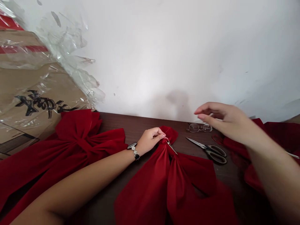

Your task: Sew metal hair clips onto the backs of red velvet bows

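Note:
My left hand [152, 137], with a watch and a bracelet at its wrist, pinches the gathered centre of a red velvet-like bow [145, 184]. A slim metal clip [172, 147] sits at that gathered centre, just beside my fingertips. The bow's long tails spread over the table toward me. My right hand [222, 117] is raised to the right of the bow, apart from it, with thumb and forefinger brought together. Whatever may be between those fingertips is too small to make out.
Dark scissors [211, 150] and glasses [199, 127] lie on the brown table [138, 120]. At left, another red bow [82, 140] rests before a plastic-wrapped cardboard box [30, 84]. More red fabric [255, 175] is at right. A white wall [164, 56] stands behind.

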`<action>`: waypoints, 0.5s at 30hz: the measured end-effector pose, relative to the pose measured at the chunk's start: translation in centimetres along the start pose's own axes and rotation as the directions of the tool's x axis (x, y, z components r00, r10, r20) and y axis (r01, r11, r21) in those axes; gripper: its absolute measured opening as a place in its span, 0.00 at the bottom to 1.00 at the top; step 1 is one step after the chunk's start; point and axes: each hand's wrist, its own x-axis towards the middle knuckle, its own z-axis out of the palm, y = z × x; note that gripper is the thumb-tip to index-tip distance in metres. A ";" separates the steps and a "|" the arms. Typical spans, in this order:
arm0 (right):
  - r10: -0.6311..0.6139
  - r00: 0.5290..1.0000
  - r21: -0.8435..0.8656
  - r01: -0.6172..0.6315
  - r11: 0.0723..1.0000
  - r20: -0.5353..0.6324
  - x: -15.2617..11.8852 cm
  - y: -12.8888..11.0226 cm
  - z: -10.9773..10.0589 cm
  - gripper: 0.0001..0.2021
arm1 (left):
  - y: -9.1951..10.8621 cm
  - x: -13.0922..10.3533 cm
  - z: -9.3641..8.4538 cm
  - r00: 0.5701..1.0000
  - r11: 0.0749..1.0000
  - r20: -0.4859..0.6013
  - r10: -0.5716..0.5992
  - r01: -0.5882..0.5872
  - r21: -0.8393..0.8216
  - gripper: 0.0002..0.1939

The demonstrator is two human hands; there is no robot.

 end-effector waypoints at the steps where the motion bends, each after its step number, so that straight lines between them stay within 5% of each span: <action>1: 0.027 1.000 -0.101 -0.026 0.995 0.011 -0.6 -0.2 -1.2 0.16 | -0.1 0.0 -0.1 1.000 1.000 0.012 0.015 -0.015 0.020 0.11; 4: 0.229 0.951 -0.371 -0.139 0.918 0.210 -2.5 0.8 -2.8 0.16 | -0.1 0.2 -0.3 0.998 0.997 0.043 0.041 -0.044 0.065 0.11; 7: 0.371 0.863 -0.497 -0.168 0.851 0.343 -4.7 3.9 -1.6 0.13 | -0.2 0.3 -0.5 0.997 0.996 0.055 0.047 -0.051 0.073 0.12; 11: 0.401 0.877 -0.564 -0.197 0.802 0.265 -7.2 8.9 1.0 0.11 | -0.5 0.6 -0.6 0.996 0.998 0.073 0.054 -0.057 0.038 0.13; 15: 0.413 0.875 -0.554 -0.219 0.803 0.253 -8.0 11.3 1.5 0.14 | -0.8 0.7 -0.7 0.995 0.997 0.081 0.065 -0.067 0.021 0.13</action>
